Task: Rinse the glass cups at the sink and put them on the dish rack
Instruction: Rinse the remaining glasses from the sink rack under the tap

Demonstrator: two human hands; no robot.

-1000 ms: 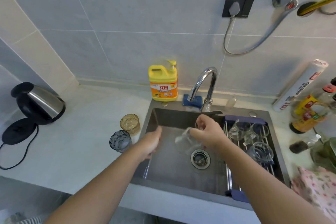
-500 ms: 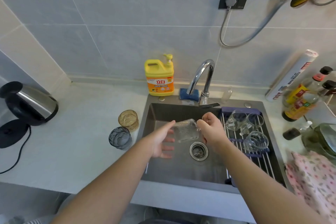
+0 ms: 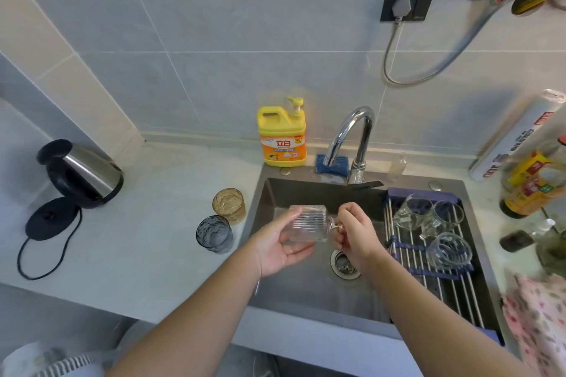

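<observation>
A clear ribbed glass cup (image 3: 307, 223) lies on its side above the sink (image 3: 309, 291), left of the drain. My right hand (image 3: 355, 236) pinches its handle. My left hand (image 3: 280, 243) cups it from below and the left, palm up and wet. Three clear glass cups (image 3: 412, 214) (image 3: 447, 215) (image 3: 448, 249) rest on the roll-up dish rack (image 3: 435, 288) over the sink's right side. On the counter left of the sink stand an amber glass (image 3: 229, 204) and a grey glass (image 3: 214, 233). No water runs from the faucet (image 3: 352, 138).
A yellow detergent bottle (image 3: 282, 135) and a blue sponge (image 3: 332, 164) sit behind the sink. An electric kettle (image 3: 81, 173) and its base (image 3: 50, 217) are at the far left. Oil bottles (image 3: 533, 180) and a floral cloth (image 3: 539, 318) crowd the right counter.
My left hand has come in under the cup and now supports it. The cup has turned from a blurred tilt to lying sideways between both hands. The camera has shifted slightly.
</observation>
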